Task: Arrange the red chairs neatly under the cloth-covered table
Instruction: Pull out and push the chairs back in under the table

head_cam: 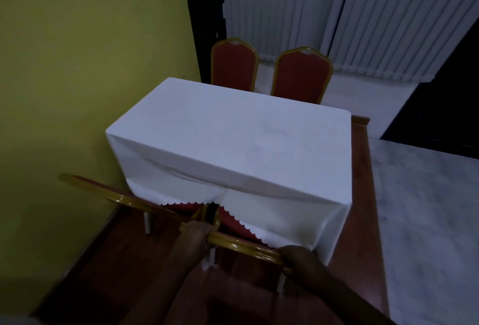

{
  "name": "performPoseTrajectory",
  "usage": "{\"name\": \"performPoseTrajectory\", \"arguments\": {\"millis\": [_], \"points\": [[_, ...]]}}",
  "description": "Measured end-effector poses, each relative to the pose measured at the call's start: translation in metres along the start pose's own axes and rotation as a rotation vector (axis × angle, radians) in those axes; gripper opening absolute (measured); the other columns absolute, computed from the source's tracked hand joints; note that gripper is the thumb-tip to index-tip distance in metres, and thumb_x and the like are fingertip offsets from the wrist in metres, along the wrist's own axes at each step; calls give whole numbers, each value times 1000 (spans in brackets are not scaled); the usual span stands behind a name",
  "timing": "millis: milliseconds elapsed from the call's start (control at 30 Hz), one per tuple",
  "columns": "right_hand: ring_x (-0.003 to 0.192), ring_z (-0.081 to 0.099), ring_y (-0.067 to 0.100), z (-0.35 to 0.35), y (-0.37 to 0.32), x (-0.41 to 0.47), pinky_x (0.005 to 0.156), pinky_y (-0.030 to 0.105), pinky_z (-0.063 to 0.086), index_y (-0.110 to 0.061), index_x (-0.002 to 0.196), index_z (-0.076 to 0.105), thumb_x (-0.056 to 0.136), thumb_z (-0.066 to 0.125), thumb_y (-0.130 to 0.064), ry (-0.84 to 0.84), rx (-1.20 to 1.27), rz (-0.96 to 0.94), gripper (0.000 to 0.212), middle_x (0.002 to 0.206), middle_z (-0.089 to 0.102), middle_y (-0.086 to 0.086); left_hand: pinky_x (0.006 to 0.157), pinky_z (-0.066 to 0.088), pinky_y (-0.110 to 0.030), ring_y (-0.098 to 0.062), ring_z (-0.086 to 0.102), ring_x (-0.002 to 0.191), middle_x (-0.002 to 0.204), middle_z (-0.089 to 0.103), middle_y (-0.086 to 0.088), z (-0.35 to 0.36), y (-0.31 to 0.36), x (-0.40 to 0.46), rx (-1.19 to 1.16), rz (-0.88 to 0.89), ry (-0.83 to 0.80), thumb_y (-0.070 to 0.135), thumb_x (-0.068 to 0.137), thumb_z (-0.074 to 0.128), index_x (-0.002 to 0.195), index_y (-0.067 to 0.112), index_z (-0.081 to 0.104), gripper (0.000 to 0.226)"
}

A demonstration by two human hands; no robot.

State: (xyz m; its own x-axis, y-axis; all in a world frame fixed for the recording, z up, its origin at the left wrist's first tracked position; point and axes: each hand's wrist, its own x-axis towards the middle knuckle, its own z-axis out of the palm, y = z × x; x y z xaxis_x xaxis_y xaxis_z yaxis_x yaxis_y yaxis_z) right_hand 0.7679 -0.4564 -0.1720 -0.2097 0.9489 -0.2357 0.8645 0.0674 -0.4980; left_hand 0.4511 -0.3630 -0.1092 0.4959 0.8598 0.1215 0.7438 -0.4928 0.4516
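While gripping chair back (243, 245), hands (195, 234) spread apart.

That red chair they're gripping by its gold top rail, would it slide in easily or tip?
The near chair probably slides stiffly as one piece: its gold frame looks rigid. With the left hand and right hand both up on the backrest, it may tilt. The hanging tablecloth is floppy and could bunch on the seat.

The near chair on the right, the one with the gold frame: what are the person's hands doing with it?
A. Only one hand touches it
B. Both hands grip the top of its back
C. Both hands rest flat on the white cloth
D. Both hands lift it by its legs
B. The left hand and right hand each clasp the gold top rail of the near right chair, whose seat is already under the white tablecloth.
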Motion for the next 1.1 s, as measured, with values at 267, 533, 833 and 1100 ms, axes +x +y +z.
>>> {"name": "performPoseTrajectory", "arguments": {"millis": [267,533,833,1100], "points": [[83,56,5,-26,-41,-16,66,15,35,-29,97,62,76,60,-20,75,-8,-51,23,93,66,-8,62,54,-27,-6,63,66,72,70,5,0,3,-8,29,-36,-82,6,67,74,72,19,68,15],[86,55,1,-17,-37,-5,70,12,34,-32,99,60,77,61,-19,70,48,-70,26,97,65,-12,65,54,-28,-5,63,71,77,71,7,2,-10,0,79,-98,-109,8,68,73,77,24,69,19],[84,54,-10,-11,-21,-12,79,22,46,-49,96,55,73,56,-40,49,27,133,25,89,63,-25,71,55,-28,-3,64,72,79,73,7,8,-10,-2,29,-53,-151,16,73,70,77,24,71,9],[105,55,3,-38,-149,68,90,24,46,-31,120,56,56,66,-71,-88,124,-8,77,118,62,-10,96,45,-25,-7,54,111,121,62,10,-43,-103,6,22,89,-297,44,72,75,122,32,55,55]]}}
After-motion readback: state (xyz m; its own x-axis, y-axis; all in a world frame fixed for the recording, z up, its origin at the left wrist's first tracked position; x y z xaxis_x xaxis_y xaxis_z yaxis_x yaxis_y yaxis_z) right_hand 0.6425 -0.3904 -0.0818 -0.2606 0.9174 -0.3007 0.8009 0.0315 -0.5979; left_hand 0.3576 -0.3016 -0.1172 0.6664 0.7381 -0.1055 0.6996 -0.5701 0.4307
